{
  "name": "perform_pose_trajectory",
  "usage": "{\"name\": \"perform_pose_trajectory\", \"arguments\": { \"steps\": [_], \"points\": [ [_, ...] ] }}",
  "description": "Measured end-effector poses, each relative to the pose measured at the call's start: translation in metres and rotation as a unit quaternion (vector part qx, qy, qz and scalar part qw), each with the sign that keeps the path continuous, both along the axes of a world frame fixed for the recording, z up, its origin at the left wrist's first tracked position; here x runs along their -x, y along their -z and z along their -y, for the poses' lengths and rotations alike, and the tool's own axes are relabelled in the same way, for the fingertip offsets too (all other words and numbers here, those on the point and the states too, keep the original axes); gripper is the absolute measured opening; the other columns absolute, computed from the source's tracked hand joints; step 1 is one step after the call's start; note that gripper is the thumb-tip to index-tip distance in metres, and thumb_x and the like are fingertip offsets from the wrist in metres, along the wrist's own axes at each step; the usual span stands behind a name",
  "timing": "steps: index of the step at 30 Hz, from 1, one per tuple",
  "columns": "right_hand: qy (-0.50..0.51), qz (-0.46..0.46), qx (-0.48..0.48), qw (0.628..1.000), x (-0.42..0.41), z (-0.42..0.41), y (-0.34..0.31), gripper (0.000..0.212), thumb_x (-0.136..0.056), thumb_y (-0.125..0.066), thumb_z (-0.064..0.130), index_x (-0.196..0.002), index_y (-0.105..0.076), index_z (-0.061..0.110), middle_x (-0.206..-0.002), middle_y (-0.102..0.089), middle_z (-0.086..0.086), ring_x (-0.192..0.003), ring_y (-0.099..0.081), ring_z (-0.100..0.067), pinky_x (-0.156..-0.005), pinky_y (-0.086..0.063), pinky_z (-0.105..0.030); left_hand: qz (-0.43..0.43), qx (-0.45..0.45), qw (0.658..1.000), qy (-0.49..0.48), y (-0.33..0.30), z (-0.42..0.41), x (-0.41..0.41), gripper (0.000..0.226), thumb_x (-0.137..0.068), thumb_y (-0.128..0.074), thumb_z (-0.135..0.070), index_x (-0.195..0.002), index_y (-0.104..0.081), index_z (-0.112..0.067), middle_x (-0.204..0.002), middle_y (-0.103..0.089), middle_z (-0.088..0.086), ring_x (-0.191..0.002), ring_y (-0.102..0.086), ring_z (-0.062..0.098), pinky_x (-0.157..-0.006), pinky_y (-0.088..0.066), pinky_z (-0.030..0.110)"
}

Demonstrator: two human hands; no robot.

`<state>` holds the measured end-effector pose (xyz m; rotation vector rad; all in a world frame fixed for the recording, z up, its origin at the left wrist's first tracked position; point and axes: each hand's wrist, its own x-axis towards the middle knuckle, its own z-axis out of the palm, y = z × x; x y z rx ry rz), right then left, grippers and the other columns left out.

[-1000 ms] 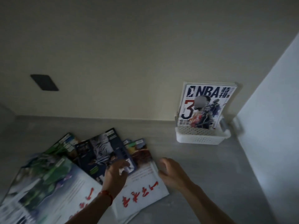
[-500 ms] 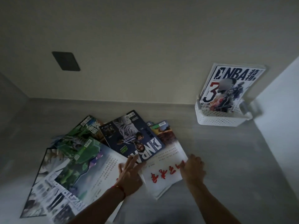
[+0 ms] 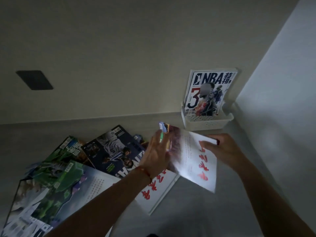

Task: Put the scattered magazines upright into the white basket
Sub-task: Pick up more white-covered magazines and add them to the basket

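A white magazine with red characters (image 3: pixel 195 161) has been lifted off the pile since the earlier frame.
It is held tilted above the grey desk (image 3: pixel 213 211), gripped by the right hand (image 3: pixel 224 149) and the left hand (image 3: pixel 156 155); its edges are blurred. The white basket (image 3: pixel 206 121) is seen in the dim corner, one NBA magazine (image 3: pixel 208 93) upright inside.

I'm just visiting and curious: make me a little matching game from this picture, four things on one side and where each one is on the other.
Things:
1. NBA magazine
2. white magazine with red writing
3. dark basketball magazine
4. dark plate

Places:
A. on the wall
B. lying flat on the table
C. upright in the white basket
D. lifted between the left hand and the right hand

Pairs: 1-C, 2-D, 3-B, 4-A
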<state>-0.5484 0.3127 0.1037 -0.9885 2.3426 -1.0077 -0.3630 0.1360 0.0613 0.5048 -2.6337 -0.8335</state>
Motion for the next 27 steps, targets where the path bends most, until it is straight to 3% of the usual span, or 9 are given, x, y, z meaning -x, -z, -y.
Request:
{"name": "perform_pose_trajectory", "arguments": {
  "steps": [3,5,10,13,15,18,20,23,27],
  "points": [
    [-0.026,-0.025,0.045,0.998,0.012,0.003,-0.034,0.017,-0.087,-0.074,0.024,-0.090,-0.068,0.040,-0.078,-0.075,0.018,-0.065,-0.073,-0.002,-0.056,-0.059,-0.023,-0.061,0.080,0.994,0.042,-0.034,-0.023,0.052,0.069,-0.088,-0.061,-0.009,-0.149,-0.033,-0.019,-0.151,-0.037,0.015,-0.138,-0.038,0.030,-0.113,-0.038,0.040],
    [-0.027,-0.026,0.086,0.996,0.020,0.004,-0.051,0.020,-0.083,-0.078,0.030,-0.091,-0.068,0.045,-0.076,-0.072,0.029,-0.064,-0.071,0.003,-0.050,-0.053,-0.013,-0.056,0.106,0.991,0.055,-0.047,-0.029,0.075,0.061,-0.088,-0.060,-0.014,-0.145,-0.039,-0.018,-0.141,-0.051,0.014,-0.131,-0.047,0.031,-0.115,-0.036,0.048],
    [0.034,-0.029,0.144,0.989,0.055,-0.014,-0.053,0.029,-0.087,-0.073,0.039,-0.113,-0.068,0.029,-0.094,-0.073,0.016,-0.074,-0.070,0.007,-0.054,-0.055,-0.015,-0.078,-0.070,0.994,-0.026,-0.062,-0.022,0.101,0.031,-0.094,-0.060,-0.006,-0.125,-0.061,-0.007,-0.114,-0.070,0.020,-0.102,-0.068,0.033,-0.084,-0.052,0.025],
    [0.164,-0.026,0.259,0.952,0.071,-0.038,-0.041,0.025,-0.095,-0.061,0.034,-0.120,-0.063,0.030,-0.111,-0.067,0.015,-0.095,-0.065,0.012,-0.067,-0.050,-0.006,-0.105,-0.191,0.972,-0.093,-0.065,-0.019,0.108,0.015,-0.094,-0.058,-0.004,-0.109,-0.059,-0.006,-0.103,-0.071,0.015,-0.091,-0.071,0.027,-0.070,-0.062,0.028],
    [0.146,0.091,0.320,0.932,0.084,-0.046,-0.029,0.029,-0.091,-0.055,0.023,-0.107,-0.067,0.044,-0.099,-0.072,0.022,-0.093,-0.067,0.006,-0.073,-0.054,-0.014,-0.138,-0.252,0.952,-0.106,-0.068,-0.017,0.113,0.016,-0.093,-0.058,-0.003,-0.109,-0.059,-0.005,-0.101,-0.071,0.009,-0.087,-0.070,0.013,-0.065,-0.060,0.020],
    [0.032,0.183,0.189,0.964,0.103,-0.045,-0.002,0.044,-0.091,-0.062,0.003,-0.123,-0.058,0.032,-0.109,-0.073,0.013,-0.103,-0.068,-0.011,-0.093,-0.057,-0.046,-0.182,-0.301,0.931,-0.092,-0.074,-0.017,0.128,0.024,-0.093,-0.058,0.001,-0.114,-0.062,-0.008,-0.108,-0.072,0.009,-0.096,-0.070,0.010,-0.076,-0.062,0.029],
    [0.017,0.096,0.144,0.985,0.123,-0.040,0.003,0.041,-0.091,-0.068,0.006,-0.128,-0.054,0.018,-0.118,-0.067,0.009,-0.112,-0.065,-0.019,-0.088,-0.059,-0.032,-0.188,-0.323,0.924,-0.079,-0.081,-0.018,0.143,0.024,-0.092,-0.059,0.002,-0.113,-0.063,-0.011,-0.110,-0.072,0.011,-0.102,-0.070,0.021,-0.080,-0.062,0.036],
    [0.067,-0.002,0.150,0.987,0.161,-0.026,-0.012,0.028,-0.089,-0.072,0.017,-0.117,-0.069,0.016,-0.102,-0.070,0.011,-0.097,-0.070,-0.016,-0.065,-0.045,0.002,-0.212,-0.320,0.919,-0.089,-0.095,-0.011,0.171,0.027,-0.091,-0.063,0.001,-0.113,-0.065,-0.014,-0.109,-0.074,0.009,-0.103,-0.071,0.024,-0.083,-0.062,0.037],
    [0.131,-0.081,0.140,0.978,0.215,0.004,-0.035,0.029,-0.085,-0.073,0.025,-0.113,-0.074,0.015,-0.109,-0.076,-0.001,-0.078,-0.064,-0.006,-0.050,-0.037,0.004,-0.195,-0.262,0.932,-0.156,-0.105,0.011,0.211,0.024,-0.088,-0.070,-0.009,-0.111,-0.072,-0.016,-0.099,-0.076,0.003,-0.088,-0.072,0.017,-0.081,-0.059,0.035]
  ]
}}
